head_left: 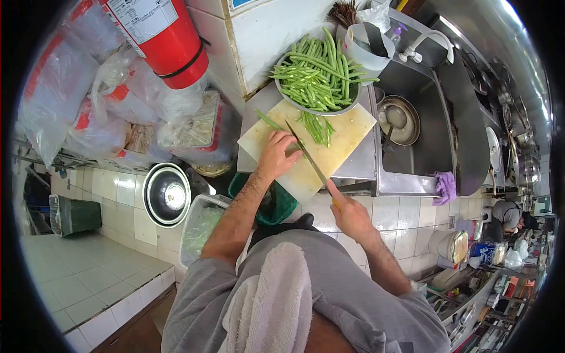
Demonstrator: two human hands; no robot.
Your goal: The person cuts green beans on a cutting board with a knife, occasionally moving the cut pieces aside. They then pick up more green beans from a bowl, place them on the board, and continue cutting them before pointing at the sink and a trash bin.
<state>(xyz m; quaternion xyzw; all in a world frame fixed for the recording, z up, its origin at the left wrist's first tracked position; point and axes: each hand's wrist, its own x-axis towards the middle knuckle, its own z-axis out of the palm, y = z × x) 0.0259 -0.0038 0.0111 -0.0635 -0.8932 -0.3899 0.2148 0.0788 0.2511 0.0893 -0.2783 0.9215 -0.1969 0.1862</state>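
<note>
A yellowed cutting board [344,138] lies at an angle on the steel counter. My right hand [351,216] is closed round the handle of a long knife [308,154], whose blade slants up and left across the board. At the board's left side, my left hand [278,155] rests with bent fingers beside the blade; whatever lies under its fingertips is too small to make out. One green bean [268,120] lies just above that hand. Cut bean pieces [318,128] are heaped right of the blade tip. Behind them a metal bowl [355,101] is piled with green beans [318,70].
Right of the board is a steel sink [412,154] holding a round pan [406,132]. A white container [362,56] stands behind the bowl. Bagged goods [59,88] and a red fire extinguisher [168,44] are at left. A green bin [282,206] sits below the board. Someone is far right.
</note>
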